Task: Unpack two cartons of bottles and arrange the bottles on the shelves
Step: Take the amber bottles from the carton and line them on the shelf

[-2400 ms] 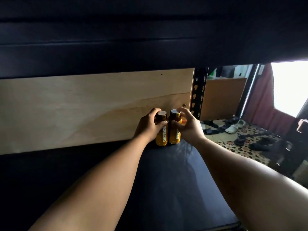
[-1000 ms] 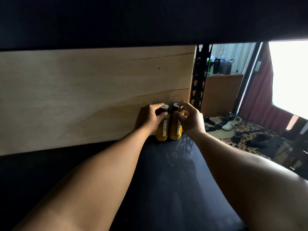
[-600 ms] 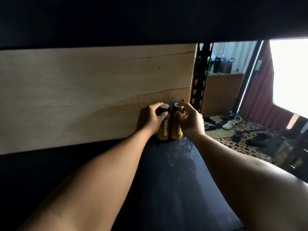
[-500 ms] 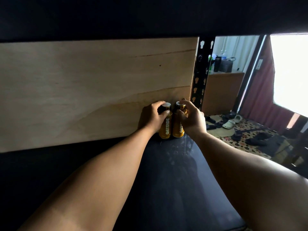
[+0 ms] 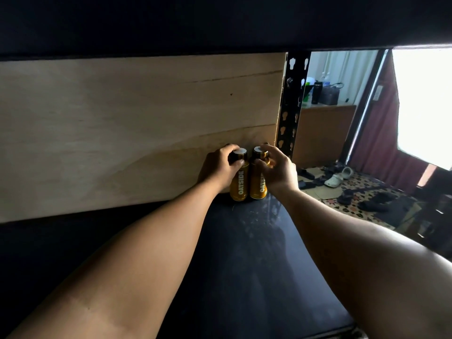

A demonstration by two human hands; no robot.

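Note:
Two small amber OATSIDE bottles stand upright side by side at the back right of a dark shelf [image 5: 244, 253], against a plywood back panel. My left hand [image 5: 219, 171] grips the neck of the left bottle [image 5: 239, 185], thumb across its dark collar. The right bottle [image 5: 257, 187] is held near its cap by my right hand [image 5: 277, 171], fingers curled round it. Both bottles touch the shelf and each other.
The plywood panel [image 5: 137, 133] closes the shelf's back. A black slotted upright [image 5: 291, 104] marks the shelf's right rear corner. The dark shelf above [image 5: 220, 20] hangs low overhead. Beyond, to the right, shoes [image 5: 338, 178] lie on a patterned floor by a wooden cabinet [image 5: 322, 133].
Both hands stay on the two bottles at the back corner; the bottles have barely shifted. My head view has dropped and moved a little closer.

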